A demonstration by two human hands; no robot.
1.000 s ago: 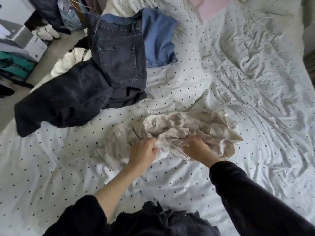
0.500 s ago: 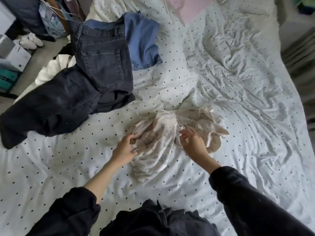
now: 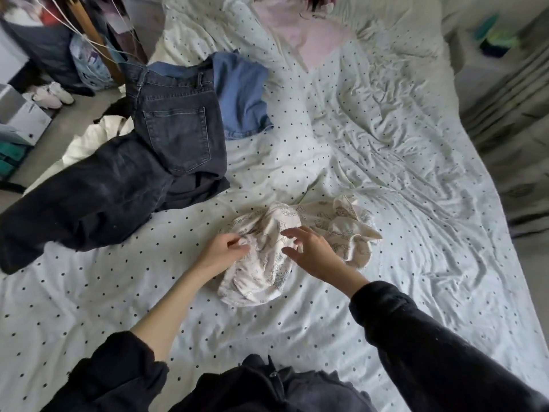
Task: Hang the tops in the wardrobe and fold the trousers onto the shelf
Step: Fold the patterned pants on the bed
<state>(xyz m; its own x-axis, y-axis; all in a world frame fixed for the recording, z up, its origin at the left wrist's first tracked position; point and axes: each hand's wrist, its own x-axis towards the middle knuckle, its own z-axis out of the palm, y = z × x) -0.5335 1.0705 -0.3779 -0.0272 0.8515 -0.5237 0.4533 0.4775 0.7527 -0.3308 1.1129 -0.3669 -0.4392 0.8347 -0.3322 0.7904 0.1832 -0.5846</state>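
A crumpled cream printed garment (image 3: 267,263) lies bunched in the middle of the dotted bedsheet (image 3: 416,203). My left hand (image 3: 222,252) pinches a fold at its left edge. My right hand (image 3: 312,251) hovers just over its middle with fingers spread, holding nothing. Dark jeans (image 3: 124,179) sprawl across the bed's left side, one leg hanging over the edge. Folded blue denim (image 3: 240,93) lies behind them. A pink garment (image 3: 309,34) sits near the head of the bed.
Left of the bed, the floor holds white shoes (image 3: 52,95), boxes (image 3: 23,117) and a wooden rack with wire hangers (image 3: 86,28). White fabric (image 3: 89,138) spills off the bed's left edge. Curtains (image 3: 511,120) hang at the right.
The cream garment has been gathered from a wide spread into a tighter bundle. My right hand let go of it and opened above it. The camera tilted up.
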